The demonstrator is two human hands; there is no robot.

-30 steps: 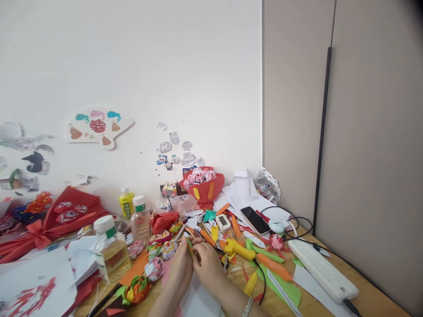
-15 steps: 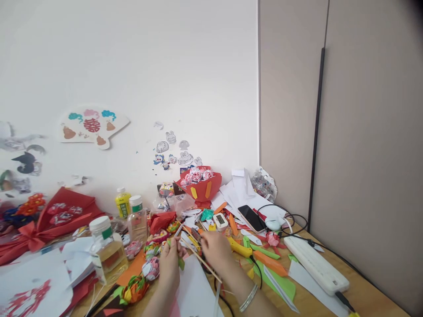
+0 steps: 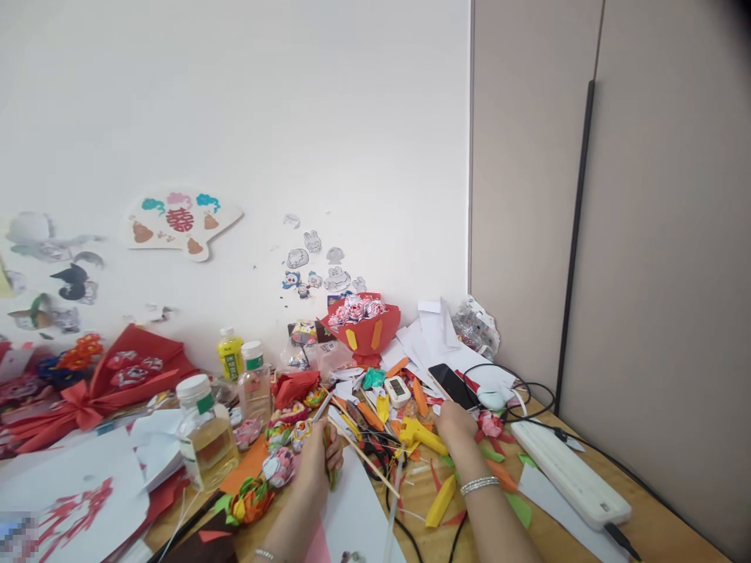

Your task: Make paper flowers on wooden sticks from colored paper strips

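My left hand point(image 3: 322, 453) is closed around a narrow green piece of paper point(image 3: 332, 461), whose edges show between the fingers. My right hand point(image 3: 458, 428) reaches over the clutter just right of a yellow hot glue gun point(image 3: 423, 435), close to its handle. The right fingers point away and are hidden, so whether they touch anything is unclear. From the glue gun a long clear glue stick point(image 3: 394, 500) extends toward me. Between my hands lie a thin wooden stick point(image 3: 371, 465) and dark-handled scissors point(image 3: 375, 446). White paper point(image 3: 357, 508) lies beneath my left wrist.
Left of my left hand sit crumpled paper flowers point(image 3: 278, 467) and two bottles of liquid point(image 3: 208, 446). A red-wrapped bouquet point(image 3: 369, 332) stands at the back. A phone point(image 3: 450, 385), a white timer point(image 3: 397, 391), black cables and a white power strip point(image 3: 569, 473) lie rightward.
My right hand has moved right, away from my left hand, uncovering scissors and more of the glue gun. My left hand still holds the green paper. The view has shifted slightly.
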